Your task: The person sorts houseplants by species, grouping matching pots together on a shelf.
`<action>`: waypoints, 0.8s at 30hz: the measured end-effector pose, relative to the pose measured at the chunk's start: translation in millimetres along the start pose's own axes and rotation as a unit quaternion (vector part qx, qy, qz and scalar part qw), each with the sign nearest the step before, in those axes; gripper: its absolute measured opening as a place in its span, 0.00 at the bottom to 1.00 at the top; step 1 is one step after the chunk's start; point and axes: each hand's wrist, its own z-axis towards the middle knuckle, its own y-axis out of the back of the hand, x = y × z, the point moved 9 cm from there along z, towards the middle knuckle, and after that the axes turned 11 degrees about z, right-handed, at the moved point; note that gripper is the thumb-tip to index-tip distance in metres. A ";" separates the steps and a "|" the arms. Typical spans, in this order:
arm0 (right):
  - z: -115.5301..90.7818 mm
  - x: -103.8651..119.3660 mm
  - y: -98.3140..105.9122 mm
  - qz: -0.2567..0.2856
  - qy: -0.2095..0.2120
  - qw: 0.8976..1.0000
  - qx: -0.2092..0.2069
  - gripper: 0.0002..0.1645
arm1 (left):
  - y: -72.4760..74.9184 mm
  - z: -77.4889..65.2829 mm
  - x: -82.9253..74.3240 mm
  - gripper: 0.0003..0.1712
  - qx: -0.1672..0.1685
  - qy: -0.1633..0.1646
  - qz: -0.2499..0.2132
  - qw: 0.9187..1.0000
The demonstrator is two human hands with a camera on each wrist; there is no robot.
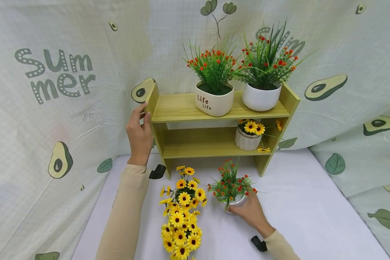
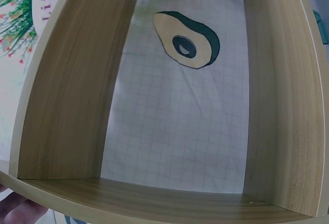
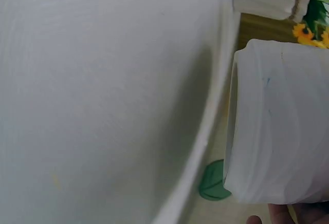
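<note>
My left hand (image 1: 139,135) grips the front edge of the left side panel on a two-tier wooden shelf (image 1: 178,112); a bit of the fingers (image 2: 23,208) shows outside that panel in the left wrist view. With my right hand (image 1: 252,213) I hold a small white pot (image 1: 239,201) of red-flowered greenery (image 1: 229,184), in front of the shelf. The right wrist view shows the pot's ridged wall (image 3: 282,121) with its base raised off the white table, fingers at its far side. Left of this pot stand yellow daisy-like flowers (image 1: 182,216), their containers hidden under the blooms.
A cream pot marked "Life" (image 1: 214,103) and a white pot (image 1: 261,97), both with red flowers, stand on the top tier. On the lower tier, a ribbed pot (image 1: 247,141) of yellow flowers sits at the right. A printed cloth (image 1: 68,126) hangs behind the white table (image 1: 312,202).
</note>
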 end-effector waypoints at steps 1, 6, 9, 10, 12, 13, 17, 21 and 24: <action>-1.3 8.5 1.7 0.009 0.004 1.000 0.003 0.61 | 0.0 -0.3 0.0 0.18 0.001 0.001 0.000 1.000; -8.3 63.9 12.6 0.024 0.054 0.998 0.011 0.53 | -0.4 0.1 0.1 0.18 0.004 0.005 0.000 1.000; -10.2 89.6 16.8 0.044 0.087 0.995 0.025 0.54 | 0.0 0.0 -0.1 0.18 0.004 0.004 0.001 1.000; -10.2 96.9 17.8 0.052 0.098 0.993 0.032 0.54 | 0.0 0.0 -0.2 0.18 0.004 0.003 0.000 1.000; -9.9 110.0 18.9 0.084 0.119 0.988 0.049 0.54 | 0.0 0.0 -0.9 0.18 0.004 0.001 0.001 1.000; -9.7 116.8 19.2 0.105 0.131 0.984 0.059 0.53 | 0.2 -0.1 -1.1 0.18 0.004 0.000 0.001 1.000; -10.7 147.3 23.6 0.115 0.209 0.969 0.068 0.55 | 0.2 -0.4 -1.3 0.18 0.002 -0.001 -0.001 1.000; -14.4 177.3 26.5 0.048 0.293 0.954 0.051 0.57 | 0.5 -0.4 -1.1 0.18 0.000 -0.002 0.000 1.000; -15.1 194.9 25.1 0.020 0.323 0.945 0.046 0.56 | 0.5 -0.3 -1.2 0.17 -0.001 -0.002 0.003 1.000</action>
